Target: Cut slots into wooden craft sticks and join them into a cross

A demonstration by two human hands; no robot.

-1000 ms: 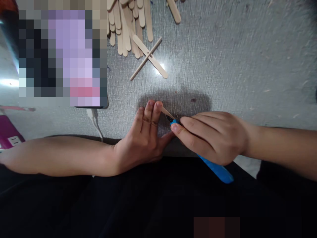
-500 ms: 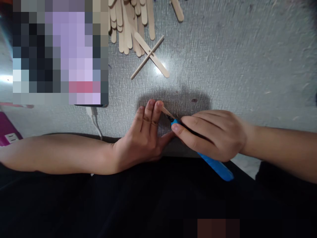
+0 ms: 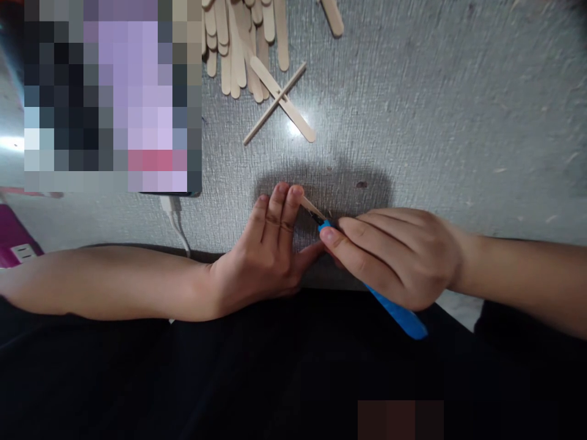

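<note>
A blue utility knife (image 3: 397, 311) is gripped in my right hand (image 3: 403, 253), its dark blade end pointing up and left. The blade lies against a wooden craft stick (image 3: 310, 204), which shows only as a short length between my hands. My left hand (image 3: 270, 247) presses the stick at the table's near edge, its fingertips at the stick's far end and its thumb stretched toward the knife. Most of the stick is hidden by the fingers and the knife. Above my hands, two craft sticks (image 3: 298, 119) lie crossed in an X, one seen flat and the other narrow.
Several craft sticks (image 3: 235, 61) lie in a loose pile at the top, with another stick (image 3: 332, 17) to their right. A blurred-out device screen (image 3: 137, 98) stands at upper left with a white cable (image 3: 178, 226). A purple power strip (image 3: 13, 235) lies far left on the grey table (image 3: 458, 122).
My right hand and the knife have shifted slightly down and to the right, the knife's handle end swinging a little left. My left hand keeps its hold on the stick.
</note>
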